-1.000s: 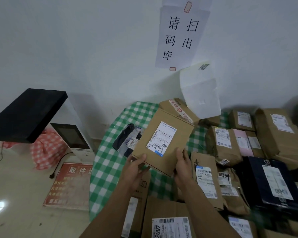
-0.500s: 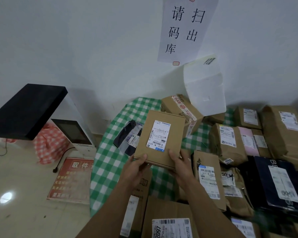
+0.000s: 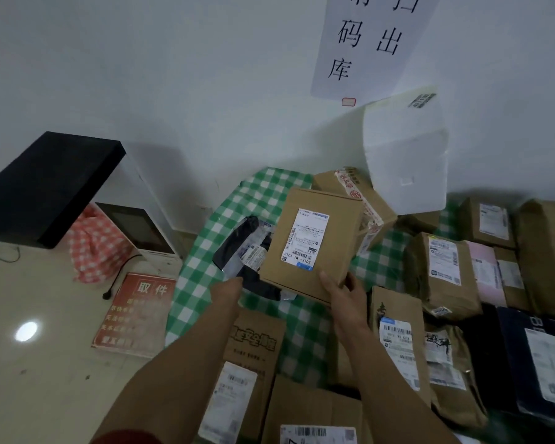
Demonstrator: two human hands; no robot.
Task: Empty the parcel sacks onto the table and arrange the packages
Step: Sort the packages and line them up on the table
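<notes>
We have the cardboard box (image 3: 314, 241) raised and tilted over the far left part of the tabletop (image 3: 202, 274). Only our right hand (image 3: 346, 288) grips it, pinching its near right corner. Our left hand (image 3: 229, 288) reaches in below the box's near left edge, by the black poly mailer (image 3: 241, 243). Its fingers are hidden, so we cannot tell whether it grips anything.

With one corner held, the box may pivot and slip. It could land crooked on the mailer or slide off the tabletop's left edge to the floor (image 3: 45, 379). If we push it further back, its far corner may knock the taped carton (image 3: 356, 197). That could upset the white foam box (image 3: 404, 161) propped just behind it.
</notes>
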